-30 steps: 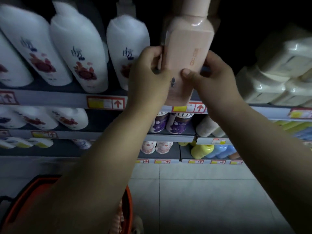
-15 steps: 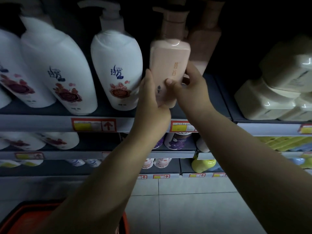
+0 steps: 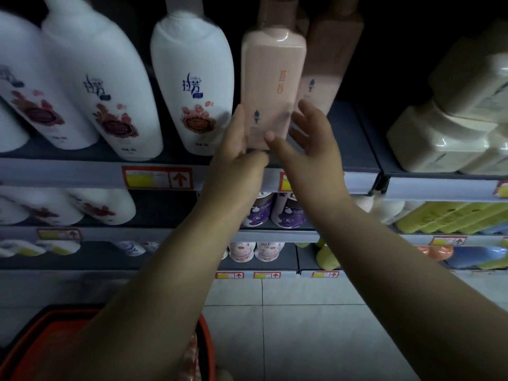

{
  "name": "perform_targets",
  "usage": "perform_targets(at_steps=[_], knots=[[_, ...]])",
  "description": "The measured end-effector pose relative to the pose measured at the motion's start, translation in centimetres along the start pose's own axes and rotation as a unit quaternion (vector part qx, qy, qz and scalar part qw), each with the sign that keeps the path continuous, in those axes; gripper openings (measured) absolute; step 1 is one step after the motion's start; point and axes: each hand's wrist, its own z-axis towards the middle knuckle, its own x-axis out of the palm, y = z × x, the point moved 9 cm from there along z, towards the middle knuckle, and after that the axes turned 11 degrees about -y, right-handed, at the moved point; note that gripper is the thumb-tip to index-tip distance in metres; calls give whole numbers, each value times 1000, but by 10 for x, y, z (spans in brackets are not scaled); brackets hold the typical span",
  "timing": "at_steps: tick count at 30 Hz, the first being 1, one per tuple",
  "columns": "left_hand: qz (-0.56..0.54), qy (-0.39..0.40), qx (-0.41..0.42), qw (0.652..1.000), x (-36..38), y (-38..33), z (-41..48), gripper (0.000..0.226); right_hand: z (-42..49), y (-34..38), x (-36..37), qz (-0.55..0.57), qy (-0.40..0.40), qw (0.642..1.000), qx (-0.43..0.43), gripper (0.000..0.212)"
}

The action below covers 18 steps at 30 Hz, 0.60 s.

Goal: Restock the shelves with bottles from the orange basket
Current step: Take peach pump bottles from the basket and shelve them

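The tall pink plastic bottle [image 3: 270,86] is stood on the dark shelf [image 3: 354,138], apparently only touched by the straight-fingered left hand [image 3: 237,152] and the spread right hand [image 3: 309,141]; withdrawal is needed next.

Red-and-yellow price label [image 3: 157,177], centre left; cream jugs [image 3: 439,138], stacked upper right; purple tubs [image 3: 287,215], centre; pale tiled floor [image 3: 302,325], bottom.
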Motion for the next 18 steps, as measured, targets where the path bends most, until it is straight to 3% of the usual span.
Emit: perform_targets(at_steps=[3,6,7,9,11,13,16,18], knots=[[-48,-6,3,999,-7,-2,-25,44,-29,1,-3,39,21,999,23,61],[-49,-9,9,999,-15,2,-50,40,-55,-6,-3,56,40,997,43,57],[-55,-14,-6,998,-21,9,-58,42,-66,-10,-2,56,44,996,54,55],[-77,-28,-38,996,-31,20,-66,70,-79,-16,-1,62,47,995,70,54],[-68,-33,-58,995,-41,37,-74,77,-97,-29,4,59,57,993,90,52],[-59,-34,-59,996,-52,53,-82,69,-116,-44,13,60,64,990,109,51],[-51,-33,-75,995,-75,83,-93,36,-144,-71,31,56,70,987,131,44],[-56,-27,-88,994,-95,104,-101,35,-164,-94,47,53,62,985,155,44]])
